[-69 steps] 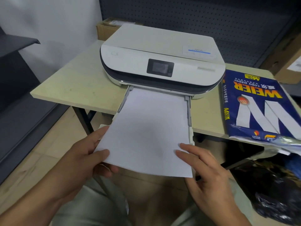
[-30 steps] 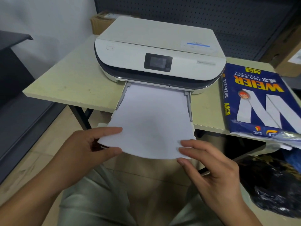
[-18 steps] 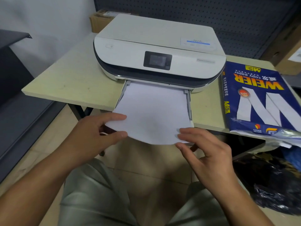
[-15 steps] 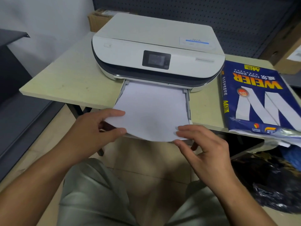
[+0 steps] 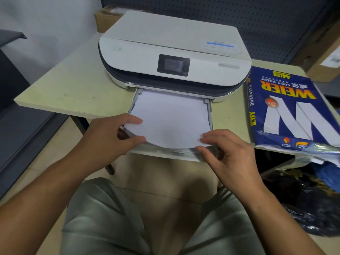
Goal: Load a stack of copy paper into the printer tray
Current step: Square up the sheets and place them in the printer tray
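A white printer (image 5: 174, 57) with a small dark screen sits on a pale table (image 5: 73, 89). Its paper tray (image 5: 176, 154) is pulled out toward me over the table's front edge. A thin stack of white copy paper (image 5: 169, 118) lies in the tray, far end under the printer, near edge bowed downward. My left hand (image 5: 112, 137) pinches the stack's near left corner, thumb on top. My right hand (image 5: 226, 151) pinches the near right corner.
An opened blue ream pack of copy paper (image 5: 287, 111) lies on the table right of the printer. Cardboard boxes (image 5: 323, 52) stand at the back right and behind the printer. A black plastic bag (image 5: 303, 199) lies on the floor at right. My knees are below the tray.
Both hands have pushed the paper stack forward into the tray; far less of it sticks out toward me than before, and its near edge now bows down at the tray's front.
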The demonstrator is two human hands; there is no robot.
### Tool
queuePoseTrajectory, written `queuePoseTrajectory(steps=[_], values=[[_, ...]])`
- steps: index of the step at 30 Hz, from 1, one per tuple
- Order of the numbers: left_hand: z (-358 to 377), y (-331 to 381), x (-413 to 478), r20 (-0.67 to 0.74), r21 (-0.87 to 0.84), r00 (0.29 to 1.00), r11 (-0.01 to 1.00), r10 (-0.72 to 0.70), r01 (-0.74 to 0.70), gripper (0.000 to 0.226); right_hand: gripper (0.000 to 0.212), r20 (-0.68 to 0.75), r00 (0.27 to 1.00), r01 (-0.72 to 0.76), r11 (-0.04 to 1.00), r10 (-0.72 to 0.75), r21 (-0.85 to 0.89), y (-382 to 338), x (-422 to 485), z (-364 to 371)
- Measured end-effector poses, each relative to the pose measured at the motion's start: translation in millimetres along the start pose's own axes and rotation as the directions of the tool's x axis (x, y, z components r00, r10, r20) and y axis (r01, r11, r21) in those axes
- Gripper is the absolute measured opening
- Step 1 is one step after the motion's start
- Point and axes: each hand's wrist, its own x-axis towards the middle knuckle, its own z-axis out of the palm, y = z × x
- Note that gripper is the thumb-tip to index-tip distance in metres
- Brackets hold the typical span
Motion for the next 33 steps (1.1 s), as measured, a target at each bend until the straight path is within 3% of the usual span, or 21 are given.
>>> queuePoseTrajectory(steps=[7,14,20,27,33], values=[[2,0,9,-0.052,0.125,0.997,0.991,0.055,-0.048,0.058,0.030,0.061,0.997,-0.042,0.998,0.045,-0.042,5,8,7],[3,-2,15,-0.050,0.221,0.995,0.972,0.091,-0.078,0.063,0.041,0.002,0.993,-0.120,0.986,0.121,-0.116,5,12,12],[2,-5,15,-0.010,0.266,0.997,0.961,0.078,-0.072,0.073,0.067,0.136,0.967,-0.199,0.971,0.216,-0.128,6,10,9],[-10,-14,18,-0.038,0.333,0.991,0.937,0.130,-0.110,0.040,0.065,0.182,0.959,-0.198,0.972,0.219,-0.126,7,13,7],[-5,-23,17,-0.045,0.343,0.990,0.933,0.134,-0.110,0.031,0.060,0.166,0.955,-0.229,0.967,0.245,-0.110,6,20,7]])
